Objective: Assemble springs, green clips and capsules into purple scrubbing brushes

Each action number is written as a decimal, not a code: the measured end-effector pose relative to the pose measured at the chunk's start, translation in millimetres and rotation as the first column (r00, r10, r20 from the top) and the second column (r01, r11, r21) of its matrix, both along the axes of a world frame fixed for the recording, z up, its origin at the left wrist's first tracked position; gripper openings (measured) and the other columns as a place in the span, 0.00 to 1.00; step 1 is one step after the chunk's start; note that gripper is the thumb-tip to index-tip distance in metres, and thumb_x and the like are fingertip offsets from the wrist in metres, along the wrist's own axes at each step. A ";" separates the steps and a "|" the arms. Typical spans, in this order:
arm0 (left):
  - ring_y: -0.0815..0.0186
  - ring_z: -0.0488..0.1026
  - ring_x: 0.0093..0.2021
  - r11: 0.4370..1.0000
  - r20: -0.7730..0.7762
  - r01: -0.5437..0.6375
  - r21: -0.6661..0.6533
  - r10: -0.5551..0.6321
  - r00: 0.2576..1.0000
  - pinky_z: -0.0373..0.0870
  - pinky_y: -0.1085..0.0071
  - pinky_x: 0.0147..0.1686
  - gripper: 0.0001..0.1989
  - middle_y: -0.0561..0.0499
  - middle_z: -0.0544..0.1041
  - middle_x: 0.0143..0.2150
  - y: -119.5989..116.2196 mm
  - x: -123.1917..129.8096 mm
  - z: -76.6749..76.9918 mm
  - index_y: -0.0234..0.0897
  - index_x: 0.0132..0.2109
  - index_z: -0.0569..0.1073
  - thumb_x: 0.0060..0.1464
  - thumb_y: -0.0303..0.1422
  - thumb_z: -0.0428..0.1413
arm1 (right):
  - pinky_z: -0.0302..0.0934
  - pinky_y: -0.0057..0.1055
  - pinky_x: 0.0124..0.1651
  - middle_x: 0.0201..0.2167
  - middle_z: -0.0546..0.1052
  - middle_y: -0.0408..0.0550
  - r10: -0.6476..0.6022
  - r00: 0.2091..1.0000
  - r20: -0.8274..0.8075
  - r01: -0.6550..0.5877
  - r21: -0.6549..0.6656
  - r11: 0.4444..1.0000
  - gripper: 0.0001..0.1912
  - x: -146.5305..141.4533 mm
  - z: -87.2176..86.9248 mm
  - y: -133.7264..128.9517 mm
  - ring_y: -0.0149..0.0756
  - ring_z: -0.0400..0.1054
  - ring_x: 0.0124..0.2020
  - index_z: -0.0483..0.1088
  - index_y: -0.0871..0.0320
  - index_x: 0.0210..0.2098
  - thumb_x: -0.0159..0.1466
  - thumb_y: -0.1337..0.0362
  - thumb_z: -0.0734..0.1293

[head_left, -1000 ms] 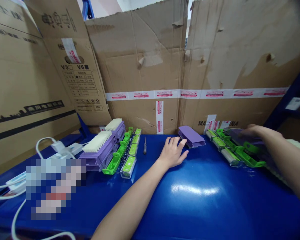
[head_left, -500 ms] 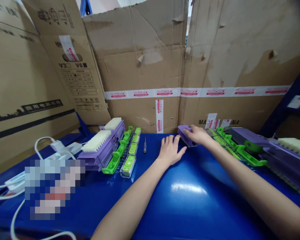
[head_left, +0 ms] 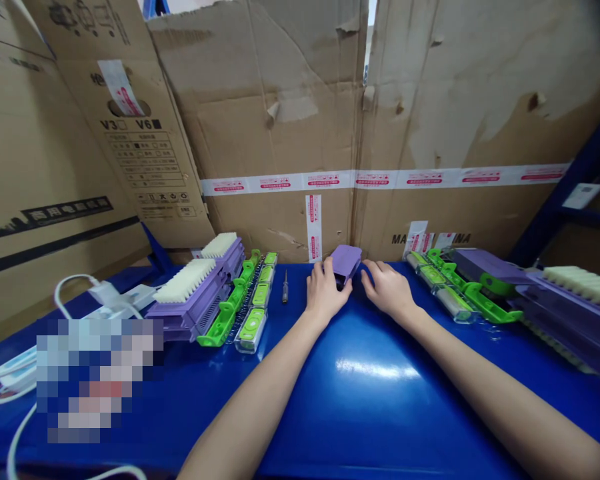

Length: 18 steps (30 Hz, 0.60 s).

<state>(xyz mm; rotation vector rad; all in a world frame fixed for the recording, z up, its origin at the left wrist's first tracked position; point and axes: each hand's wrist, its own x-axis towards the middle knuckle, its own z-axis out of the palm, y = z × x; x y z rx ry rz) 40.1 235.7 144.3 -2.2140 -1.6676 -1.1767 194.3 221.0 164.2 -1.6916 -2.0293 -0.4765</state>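
- Nearest to the person, the glossy blue flat tabletop [head_left: 380, 427] is lying under both forearms, and a thin white cable [head_left: 17, 433] is curving at the left.
- Farther in, the right hand [head_left: 389, 288] is staying half open, its fingers bending loosely beside the case; it is gripping nothing that I can see, and whether its fingertips are touching, I cannot tell.
- The left hand [head_left: 326, 291] is half closing around the hollow purple plastic case [head_left: 347, 259], with fingers along its left side and thumb near its dark open end.
- Here is the change: a half second ago the right hand was at this case, farther right; now the left hand is having it, so the right one is becoming free.
- Left of them, a slim screwdriver with a clear handle [head_left: 285, 290] is lying apart.
- A long bright-green plastic bracket [head_left: 225, 317] is resting beyond it, another one [head_left: 495, 310] at the right.
- Behind everything, tall brown cardboard sheets [head_left: 275, 140] are standing.
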 end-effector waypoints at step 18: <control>0.54 0.65 0.50 0.981 -0.063 -0.177 -0.075 0.173 0.983 0.63 0.61 0.45 0.29 0.41 0.64 0.48 3.2 -12.3 5.0 0.34 0.56 0.55 0.52 0.44 0.52 | 0.62 0.39 0.34 0.38 0.75 0.63 -0.547 0.836 0.038 0.528 -0.327 0.784 0.23 56.3 58.6 -31.9 0.53 0.71 0.38 0.72 0.62 0.42 0.61 0.53 0.55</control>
